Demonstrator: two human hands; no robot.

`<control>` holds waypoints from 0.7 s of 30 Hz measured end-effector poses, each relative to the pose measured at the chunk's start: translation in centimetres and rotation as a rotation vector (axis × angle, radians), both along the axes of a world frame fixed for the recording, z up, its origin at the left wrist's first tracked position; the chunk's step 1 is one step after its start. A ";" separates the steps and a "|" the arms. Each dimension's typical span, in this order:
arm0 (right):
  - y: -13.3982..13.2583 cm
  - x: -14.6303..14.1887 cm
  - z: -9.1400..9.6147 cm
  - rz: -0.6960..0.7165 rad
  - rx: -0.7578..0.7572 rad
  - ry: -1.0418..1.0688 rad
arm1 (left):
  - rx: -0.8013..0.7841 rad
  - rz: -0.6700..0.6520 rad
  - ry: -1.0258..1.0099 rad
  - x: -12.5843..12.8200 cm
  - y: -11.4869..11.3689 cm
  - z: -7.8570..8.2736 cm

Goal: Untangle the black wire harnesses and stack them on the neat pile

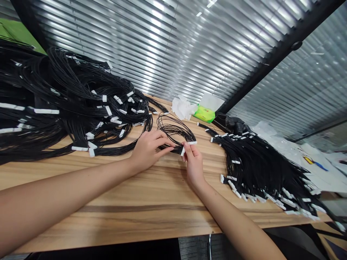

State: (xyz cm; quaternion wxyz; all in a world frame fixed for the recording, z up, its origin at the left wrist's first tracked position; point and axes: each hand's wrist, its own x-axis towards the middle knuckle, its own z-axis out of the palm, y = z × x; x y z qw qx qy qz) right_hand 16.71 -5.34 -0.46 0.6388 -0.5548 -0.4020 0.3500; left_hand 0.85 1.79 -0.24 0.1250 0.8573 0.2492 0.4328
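Between my hands is a single loop of thin black wires (173, 128) ending in a white connector strip (189, 144). My left hand (148, 150) grips the wires near the strip. My right hand (193, 166) pinches the strip's near end between thumb and finger. To the left, a large heap of black wire harnesses (67, 86) with white connectors lies on the wooden table (108, 213), close to my left hand. A second pile of harnesses (257, 166) spreads out to the right of my right hand, its white connectors fanned toward the table edge.
Crumpled white tissue (183, 107) and a green tissue packet (204, 113) sit at the table's back edge beside a dark object. White papers (320, 173) with a pen lie beyond the right pile. Window blinds stand behind the table.
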 end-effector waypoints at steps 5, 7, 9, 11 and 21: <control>0.1 0.0 -0.3 0.012 -0.006 -0.041 | -0.010 0.007 0.113 0.0 -0.3 0.4; 0.1 0.0 -0.3 0.011 -0.006 -0.057 | -0.010 0.032 0.151 0.1 -0.6 0.6; 0.1 0.1 -0.3 0.005 -0.003 -0.066 | 0.014 0.065 0.162 0.1 -0.8 0.8; 0.1 0.1 -0.2 0.001 0.001 -0.053 | 0.062 0.069 0.149 0.0 -1.0 0.9; 1.0 0.7 -0.1 0.046 0.033 0.481 | 0.062 -0.100 0.223 0.0 -0.7 0.2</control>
